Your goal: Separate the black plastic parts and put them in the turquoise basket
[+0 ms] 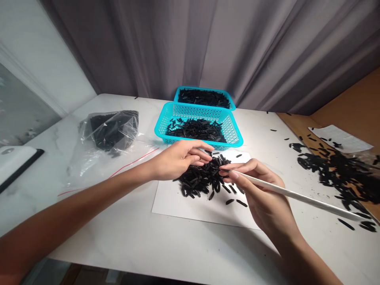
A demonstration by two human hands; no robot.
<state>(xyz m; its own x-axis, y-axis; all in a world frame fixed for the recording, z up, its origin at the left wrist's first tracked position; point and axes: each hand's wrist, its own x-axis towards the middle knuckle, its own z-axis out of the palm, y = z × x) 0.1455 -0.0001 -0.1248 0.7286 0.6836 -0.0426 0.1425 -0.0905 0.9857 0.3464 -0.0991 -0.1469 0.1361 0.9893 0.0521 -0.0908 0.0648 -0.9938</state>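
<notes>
A pile of small, elongated black pieces (pixel 192 182) lies on a sheet of white paper (pixel 178 208) on the table. Over the far left side of this pile is my left hand (pixel 181 158), its fingers stretched out and nothing visibly held. My right hand (pixel 264 190), at the pile's right side, grips a long, thin white stick (pixel 299 195) between thumb and fingers. The stick slants away to the lower right. Something dark shows at my right fingertips; I cannot tell whether it is the stick's tip or a black piece. Several pieces lie loose near that hand.
Behind the pile stands a turquoise basket (pixel 237 136) partly filled with black pieces, with a fuller turquoise basket (pixel 182 88) behind it. A clear zip bag (pixel 89 158) of black material lies left. More black pieces (pixel 341 170) are scattered right, near a white paper (pixel 346 138).
</notes>
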